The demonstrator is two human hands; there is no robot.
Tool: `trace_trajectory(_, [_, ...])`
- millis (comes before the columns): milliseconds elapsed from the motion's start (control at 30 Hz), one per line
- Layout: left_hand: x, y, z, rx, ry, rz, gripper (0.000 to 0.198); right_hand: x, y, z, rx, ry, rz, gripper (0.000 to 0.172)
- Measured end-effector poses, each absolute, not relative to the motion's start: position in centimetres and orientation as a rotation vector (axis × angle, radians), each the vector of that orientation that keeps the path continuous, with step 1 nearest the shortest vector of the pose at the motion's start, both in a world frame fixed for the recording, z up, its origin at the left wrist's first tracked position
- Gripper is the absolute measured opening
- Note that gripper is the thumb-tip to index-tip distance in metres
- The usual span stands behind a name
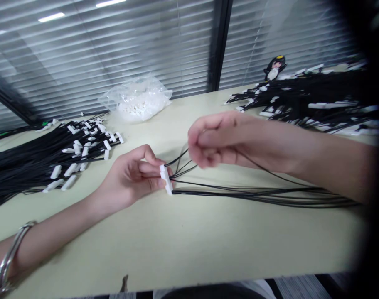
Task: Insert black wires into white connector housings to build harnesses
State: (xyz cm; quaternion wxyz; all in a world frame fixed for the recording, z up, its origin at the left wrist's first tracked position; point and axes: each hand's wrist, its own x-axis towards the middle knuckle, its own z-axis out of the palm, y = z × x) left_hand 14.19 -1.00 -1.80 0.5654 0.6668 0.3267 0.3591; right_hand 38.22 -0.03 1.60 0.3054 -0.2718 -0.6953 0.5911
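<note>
My left hand (131, 176) pinches a small white plastic connector (166, 179) just above the pale table (189, 241), fingers closed round it. Several thin black wires (258, 194) run from the connector to the right across the table. My right hand (220, 139), blurred by motion, hovers just right of the connector with fingers curled and pinched on one of the black wires, which loops up from the connector.
A pile of black wires with white connectors (52, 155) lies at the left. A clear bag of white parts (138, 99) sits at the back. Another wire heap (311, 97) and a small penguin figure (275, 68) lie at the back right. Window blinds stand behind.
</note>
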Motion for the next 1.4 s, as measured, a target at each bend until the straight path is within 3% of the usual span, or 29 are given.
trace_trajectory(167, [14.1,-0.9,-1.9,1.528,0.760,0.831,0.020,39.8,1.3,2.5,-0.479,-1.495,1.423,0.041])
trace_trajectory(367, [14.0,-0.8,-1.9,1.519,0.767,0.829,0.020,43.9,7.0,2.1,-0.809,-1.331,0.971,0.023])
trace_trajectory(667, [14.1,-0.9,-1.9,1.501,0.795,0.826,0.022,44.8,7.7,2.1,-0.827,-1.183,1.006,0.015])
trace_trajectory(800, [14.1,-0.9,-1.9,1.515,0.802,0.825,0.022,40.3,3.4,2.4,-0.684,-1.462,1.051,0.010])
trace_trajectory(1000, [14.1,-0.9,-1.8,1.520,0.764,0.811,0.021,36.4,-1.4,0.5,-0.944,-2.069,0.515,0.003])
trace_trajectory(1100, [14.1,-0.9,-1.8,1.542,0.745,0.810,0.021,36.1,-1.8,-0.4,-1.004,-2.169,0.362,0.001])
trace_trajectory(1400, [14.2,-1.0,-1.5,1.582,0.785,0.796,0.019,36.1,-1.6,-0.6,-1.043,-2.236,0.317,0.006])
